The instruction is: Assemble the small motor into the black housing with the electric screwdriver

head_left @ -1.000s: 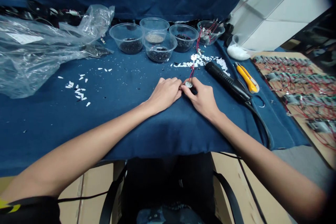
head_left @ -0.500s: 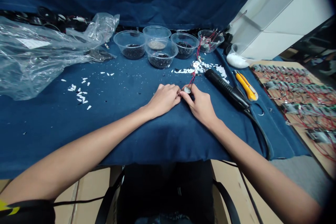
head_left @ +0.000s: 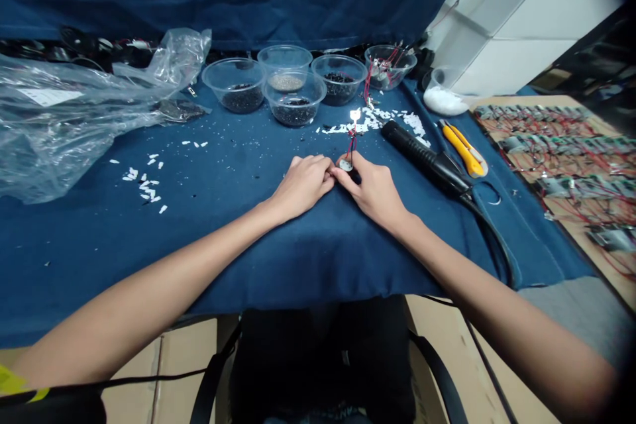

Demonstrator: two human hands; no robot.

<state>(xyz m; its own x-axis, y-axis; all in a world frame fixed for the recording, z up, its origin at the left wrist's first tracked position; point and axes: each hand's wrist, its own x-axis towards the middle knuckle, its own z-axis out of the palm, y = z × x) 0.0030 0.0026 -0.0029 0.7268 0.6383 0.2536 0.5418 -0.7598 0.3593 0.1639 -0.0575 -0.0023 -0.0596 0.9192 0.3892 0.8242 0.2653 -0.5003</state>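
My right hand [head_left: 373, 187] pinches a small round silvery part with red and black wires [head_left: 345, 164] between thumb and fingers. Its wires rise away from me toward a bright white piece [head_left: 354, 115], though I cannot tell whether they join. Closed fingers of my left hand [head_left: 305, 184] meet my right fingertips beside the round part; what they grip, if anything, is hidden. Both hands rest low over the blue cloth [head_left: 238, 179]. Just beyond them lie many white scraps [head_left: 368, 123].
Clear bowls of small black parts [head_left: 295, 106] stand at the back, beside a bowl of wired parts [head_left: 390, 69]. At right lie a black corded tool [head_left: 427, 162], a yellow cutter [head_left: 464, 148] and a board of wired units [head_left: 551, 146]. A plastic bag [head_left: 64, 119] covers the left.
The view has shifted slightly, so most things on the cloth appear a little further left. Both hands stay together at the round part. The bright white piece beyond it now stands out more clearly.
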